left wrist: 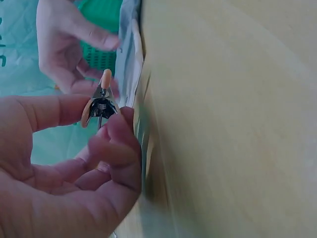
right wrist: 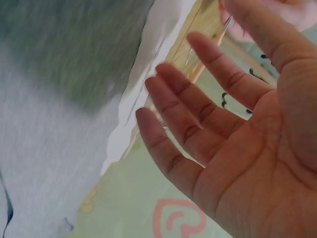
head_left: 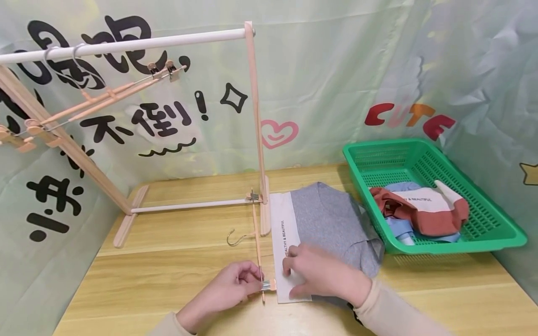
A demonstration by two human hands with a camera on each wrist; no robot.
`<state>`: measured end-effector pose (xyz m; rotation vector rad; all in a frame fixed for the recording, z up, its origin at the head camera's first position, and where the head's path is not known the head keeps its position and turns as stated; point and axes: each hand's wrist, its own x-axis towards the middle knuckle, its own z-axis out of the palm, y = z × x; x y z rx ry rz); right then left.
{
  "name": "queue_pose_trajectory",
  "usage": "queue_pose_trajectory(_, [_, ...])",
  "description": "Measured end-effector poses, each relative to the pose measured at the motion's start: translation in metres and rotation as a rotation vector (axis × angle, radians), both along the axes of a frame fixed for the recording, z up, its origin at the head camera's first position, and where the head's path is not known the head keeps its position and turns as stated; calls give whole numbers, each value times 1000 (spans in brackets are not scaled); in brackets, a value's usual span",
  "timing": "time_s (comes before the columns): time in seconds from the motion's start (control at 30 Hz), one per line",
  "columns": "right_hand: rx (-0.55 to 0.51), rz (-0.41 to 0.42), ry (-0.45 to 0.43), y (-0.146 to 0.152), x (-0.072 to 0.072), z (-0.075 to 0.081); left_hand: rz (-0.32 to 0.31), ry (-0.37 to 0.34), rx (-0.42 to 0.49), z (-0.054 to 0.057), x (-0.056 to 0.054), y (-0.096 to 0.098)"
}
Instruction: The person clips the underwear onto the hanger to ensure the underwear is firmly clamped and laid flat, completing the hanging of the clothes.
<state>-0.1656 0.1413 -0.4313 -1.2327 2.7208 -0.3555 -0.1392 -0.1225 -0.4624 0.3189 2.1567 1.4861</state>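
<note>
Head view: left hand [head_left: 229, 287] has thumb and fingers closed in a pinch on the near clip [head_left: 268, 284] of a wooden hanger [head_left: 258, 242]; hanger lies lengthwise on the wood surface [head_left: 168, 270], metal hook out to the left. Clip's outer end is right by the left edge of the white band [head_left: 282, 242] on a grey garment [head_left: 329, 214]; can't tell if it bites the cloth. Right hand [head_left: 325, 273] is over the band's near part, fingers spread and lightly bent, nothing held; contact unclear from here. Garment sits between hanger and green basket [head_left: 500, 238], its right side close up to the basket wall, so little room there. Far end of the hanger is by the foot of the rack [head_left: 251, 93], tight too. Open room: wide stretch of wood left of the hanger, out to the slanting left edge, plus a strip in front of the basket. Left wrist view: clip between thumb and fingers, seen end-on; right hand beyond it, basket behind, broad stretch of surface to the right. Right wrist view: palm showing, fingers apart, gap between hand and garment; the white edge runs diagonally past the fingertips, slightly wavy.
</note>
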Motion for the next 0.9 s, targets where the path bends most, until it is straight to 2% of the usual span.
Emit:
queue_pose_trajectory(0.13, [37,40,-8,-8,8,-2,-12,-21,6,0,-1,-5])
queue_pose_trajectory(0.27, [54,47,-31,-13,11,-6,-13,-71,53,-1,-4,-8])
queue_pose_trajectory(0.5, [-5,91,-9,-15,11,-15,27,-149,109,-3,-7,-8])
queue_pose_trajectory(0.67, [-6,86,18,-16,11,-17,66,-171,76,-4,-10,-9])
queue_pose_trajectory(0.9, [-1,82,37,-17,11,-20,50,-202,34,-5,-11,-10])
